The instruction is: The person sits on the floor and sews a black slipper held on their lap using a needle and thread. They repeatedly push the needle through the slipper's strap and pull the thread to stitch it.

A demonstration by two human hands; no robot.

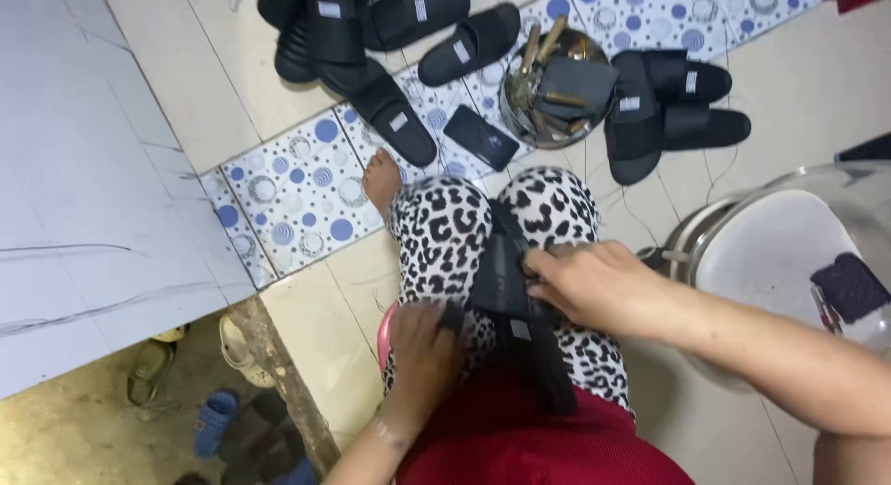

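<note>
1. Head view, and your lap is the workbench: a black foam slide sandal (509,295) lies across your leopard-print trousers (436,234), its long axis running from your knees back toward your red shirt (520,429).
2. Your right hand (594,281) comes in from the right and sits on the sandal's upper part, fingers curled down and pinching the black strap near its edge.
3. Your left hand (422,341) is at the sandal's left side, lower down, fingers bent around the sole's edge; how firm that grip is, you cannot tell from here.
4. So the sandal lies between both hands, touching each, with the right hand nearer the strap end and the left nearer the heel end by your waist.
5. Ahead of your knees on the spotted blue-and-white tiles (306,188): more black slide sandals (469,44), a dark flat phone (481,137), and a round metal bowl of tools (552,81).
6. Off to your right stands a large steel basin (770,253), just beside your right forearm.
</note>
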